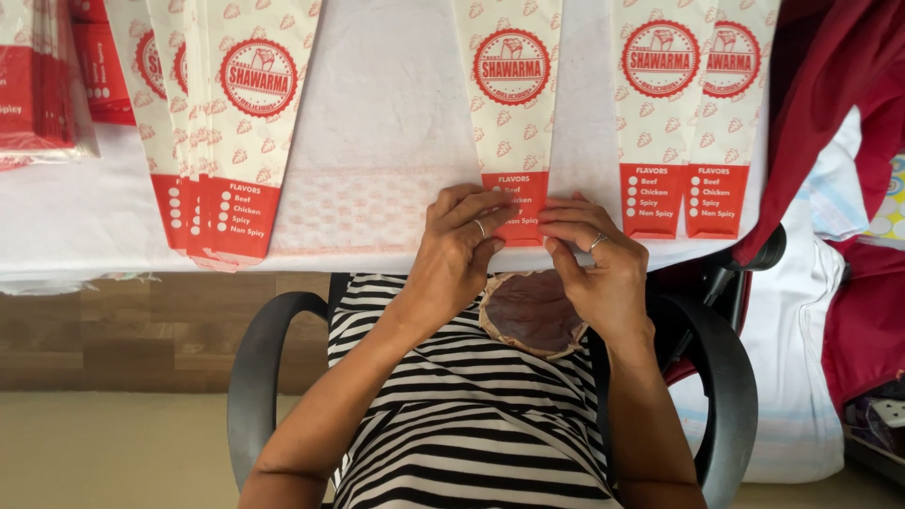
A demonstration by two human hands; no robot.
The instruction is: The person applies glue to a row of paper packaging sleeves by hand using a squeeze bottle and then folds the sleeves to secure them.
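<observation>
Here, a long paper sleeve (pixel 510 104) (cream with a red round emblem and a red band at its near end) is seen lying on the white worktop (pixel 396 123), its near end at the worktop's near edge. That red end is pressed down by both hands. The left hand (pixel 459 250) is laid over its left part, fingers (pixel 476 209) bent and spread on the paper, a ring showing on one of them. The right hand (pixel 596 259) is set on its right part, fingers (pixel 566 231) curled with the tips against the paper, a ring worn here too. Neither hand is clenched; the paper is held flat under the fingertips rather than pinched, as far as can be told.

Just below the hands, near the worktop's edge, a round brownish dish (pixel 530 314) is partly covered by them and rests against a black-and-white striped top (pixel 462 415).

To the right, two more sleeves (pixel 688 113) of the same kind are laid side by side. To the left, a fanned pile of sleeves (pixel 222 123) is spread out, and at the far left a wrapped red bundle (pixel 38 85) is partly cut off. A black chair armrest (pixel 259 368) is seen on either side of the person.
</observation>
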